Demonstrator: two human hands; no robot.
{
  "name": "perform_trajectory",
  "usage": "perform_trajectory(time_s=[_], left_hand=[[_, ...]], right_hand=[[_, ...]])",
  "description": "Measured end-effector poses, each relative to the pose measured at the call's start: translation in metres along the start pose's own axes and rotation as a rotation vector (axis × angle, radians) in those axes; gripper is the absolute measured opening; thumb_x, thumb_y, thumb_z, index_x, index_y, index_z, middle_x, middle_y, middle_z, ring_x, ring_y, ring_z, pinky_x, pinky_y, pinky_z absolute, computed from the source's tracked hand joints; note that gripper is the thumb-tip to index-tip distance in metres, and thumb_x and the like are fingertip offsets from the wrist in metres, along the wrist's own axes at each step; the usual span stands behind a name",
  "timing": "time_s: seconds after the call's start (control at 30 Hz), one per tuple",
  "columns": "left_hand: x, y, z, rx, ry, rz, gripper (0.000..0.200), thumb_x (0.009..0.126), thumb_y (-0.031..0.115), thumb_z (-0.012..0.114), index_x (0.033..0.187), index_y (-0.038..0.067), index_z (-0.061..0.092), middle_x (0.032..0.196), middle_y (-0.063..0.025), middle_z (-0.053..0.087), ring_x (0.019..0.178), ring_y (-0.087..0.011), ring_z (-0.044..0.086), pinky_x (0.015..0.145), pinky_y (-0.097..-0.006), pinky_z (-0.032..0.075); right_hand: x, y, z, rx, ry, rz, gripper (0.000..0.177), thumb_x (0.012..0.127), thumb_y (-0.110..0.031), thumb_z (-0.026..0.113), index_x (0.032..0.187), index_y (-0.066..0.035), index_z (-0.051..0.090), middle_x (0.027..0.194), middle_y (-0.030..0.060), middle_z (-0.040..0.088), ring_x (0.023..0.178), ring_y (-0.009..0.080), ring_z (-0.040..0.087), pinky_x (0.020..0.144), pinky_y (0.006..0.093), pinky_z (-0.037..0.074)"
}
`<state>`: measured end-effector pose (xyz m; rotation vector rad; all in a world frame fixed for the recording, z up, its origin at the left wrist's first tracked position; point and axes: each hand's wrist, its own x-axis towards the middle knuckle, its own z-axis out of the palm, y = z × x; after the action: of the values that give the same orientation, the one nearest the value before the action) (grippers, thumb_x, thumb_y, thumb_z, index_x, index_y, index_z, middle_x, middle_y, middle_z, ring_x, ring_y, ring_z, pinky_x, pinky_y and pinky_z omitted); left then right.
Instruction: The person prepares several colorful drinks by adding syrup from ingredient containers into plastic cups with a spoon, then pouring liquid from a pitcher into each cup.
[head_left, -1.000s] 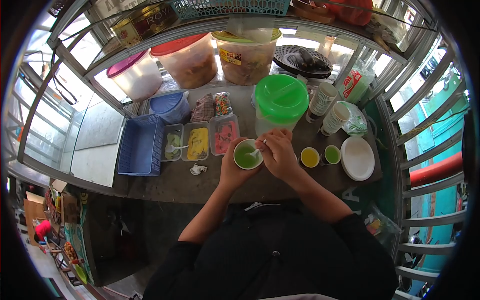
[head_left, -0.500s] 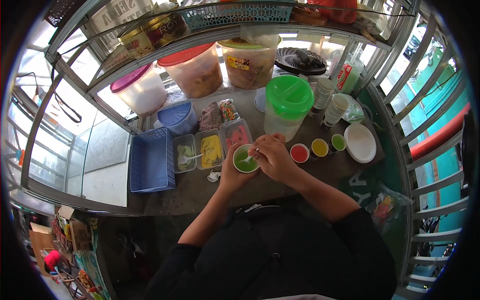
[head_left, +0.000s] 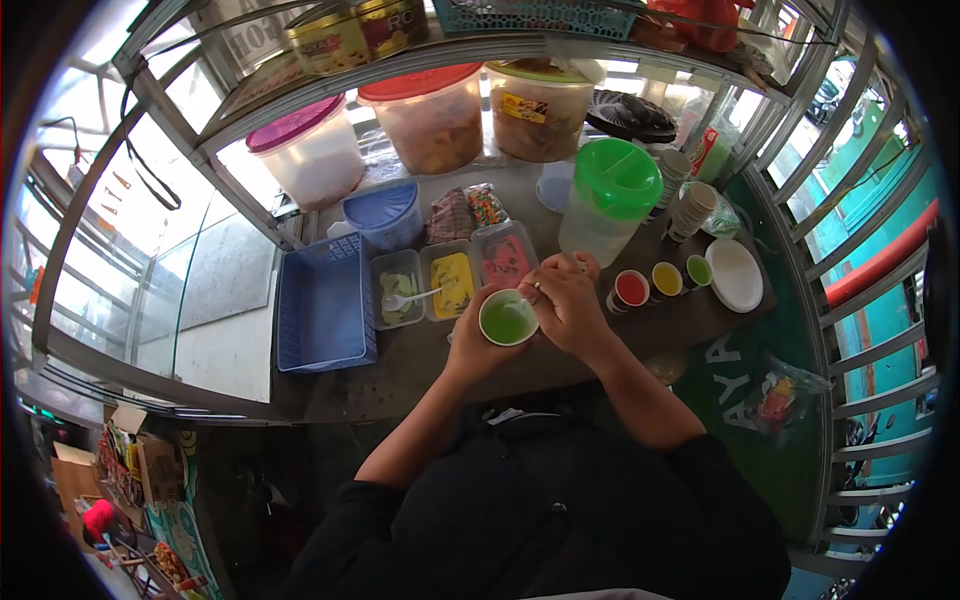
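Observation:
My left hand is wrapped round a white paper cup with green stuff inside, tilted so that its mouth faces me. In my right hand the fingers pinch the handle of a small white spoon, whose lower end is at the cup's rim. Just behind my hands stand a tub with pink pieces, a tub with yellow pieces and a tub with pale green pieces, where another white spoon lies. To the right are cups of red, yellow and green.
A clear jug with a green lid stands behind my right hand. A blue basket is at left, stacked cups and white lids at right. Large lidded tubs line the back under a shelf.
My view has shifted, so the counter things sit further right in it. The spoon has been raised from inside the cup toward its rim. Both hands keep their hold.

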<state>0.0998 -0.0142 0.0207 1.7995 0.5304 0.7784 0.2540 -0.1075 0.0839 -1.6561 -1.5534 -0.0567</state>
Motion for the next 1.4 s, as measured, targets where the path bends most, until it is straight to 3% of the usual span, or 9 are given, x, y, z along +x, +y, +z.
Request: perform_trajectory(time_s=[0.17,0.27,0.57,0.73,0.97,1.07,1.27,1.37,1.4], left_hand=[[-0.012,0.004,-0.014,-0.012,0.015,-0.001,0.073,0.066,0.023,0.091,0.127,0.007,0.055,0.11,-0.0116,0.07,0.102,-0.0248,0.071,0.088,-0.0376,0.055],[-0.017,0.004,-0.019,-0.032,0.023,0.002,0.073,0.066,0.023,0.091,0.127,0.007,0.054,0.109,-0.0119,0.07,0.101,-0.0255,0.071,0.087,-0.0371,0.055],[-0.023,0.008,-0.029,-0.049,0.091,0.043,0.071,0.067,0.025,0.091,0.124,0.007,0.052,0.109,-0.0129,0.069,0.101,-0.0275,0.07,0.088,-0.0384,0.054],[-0.025,0.009,-0.036,0.064,0.109,0.075,0.071,0.066,0.022,0.089,0.124,0.009,0.052,0.112,-0.0119,0.067,0.106,-0.0301,0.067,0.091,-0.0408,0.052],[-0.02,0.008,-0.04,0.259,0.068,0.075,0.072,0.065,0.022,0.088,0.127,0.01,0.053,0.118,-0.0104,0.066,0.112,-0.0345,0.063,0.096,-0.0455,0.047],[-0.019,0.01,-0.043,0.397,0.058,0.135,0.071,0.067,0.025,0.088,0.127,0.011,0.054,0.12,-0.0096,0.066,0.115,-0.0335,0.062,0.098,-0.0464,0.045],[-0.02,0.019,-0.046,0.616,0.085,0.225,0.074,0.064,0.025,0.089,0.128,0.01,0.053,0.117,-0.0095,0.066,0.114,-0.036,0.061,0.098,-0.0472,0.046],[-0.02,0.008,-0.048,0.413,0.108,0.102,0.07,0.066,0.024,0.089,0.126,0.011,0.055,0.116,-0.01,0.067,0.112,-0.0343,0.064,0.096,-0.0458,0.048],[-0.021,0.008,-0.049,0.341,0.106,0.062,0.071,0.066,0.023,0.09,0.126,0.011,0.055,0.116,-0.0106,0.067,0.111,-0.0342,0.064,0.095,-0.0452,0.049]], right_hand=[[-0.008,-0.023,0.018,0.087,-0.051,0.02,0.015,0.096,-0.023,0.064,0.096,-0.011,0.073,0.083,0.0013,0.069,0.094,0.0198,0.062,0.103,0.053,0.025],[-0.005,-0.029,0.017,0.012,-0.079,0.012,0.015,0.098,-0.025,0.063,0.094,-0.012,0.071,0.086,0.0024,0.065,0.097,0.0192,0.061,0.11,0.0499,0.022],[-0.015,-0.035,0.027,0.056,-0.001,0.024,0.011,0.095,-0.019,0.066,0.095,-0.011,0.073,0.082,0.0,0.068,0.09,0.0186,0.061,0.104,0.0501,0.025],[-0.025,-0.031,0.028,-0.002,0.095,-0.03,0.01,0.095,-0.019,0.066,0.094,-0.01,0.072,0.08,-0.0012,0.068,0.087,0.0177,0.061,0.104,0.0486,0.027],[-0.038,-0.029,0.036,0.145,0.274,0.078,0.012,0.098,-0.017,0.062,0.091,-0.012,0.071,0.078,-0.0049,0.069,0.086,0.0165,0.061,0.102,0.0426,0.031],[-0.045,-0.023,0.038,0.093,0.243,0.075,0.014,0.1,-0.017,0.06,0.092,-0.01,0.07,0.077,-0.0032,0.07,0.087,0.0176,0.062,0.097,0.0404,0.036],[-0.069,-0.022,0.072,0.882,0.334,0.661,0.026,0.108,-0.026,0.053,0.096,-0.007,0.067,0.083,0.0001,0.066,0.08,0.0129,0.062,0.083,0.0304,0.041],[-0.067,-0.019,0.071,0.949,0.431,0.814,0.031,0.11,-0.027,0.048,0.097,-0.005,0.065,0.086,0.0013,0.063,0.077,0.0102,0.062,0.081,0.0279,0.043],[-0.064,-0.021,0.068,0.925,0.432,0.746,0.032,0.11,-0.027,0.048,0.096,-0.004,0.065,0.087,0.0019,0.063,0.077,0.0104,0.062,0.081,0.0276,0.043]])
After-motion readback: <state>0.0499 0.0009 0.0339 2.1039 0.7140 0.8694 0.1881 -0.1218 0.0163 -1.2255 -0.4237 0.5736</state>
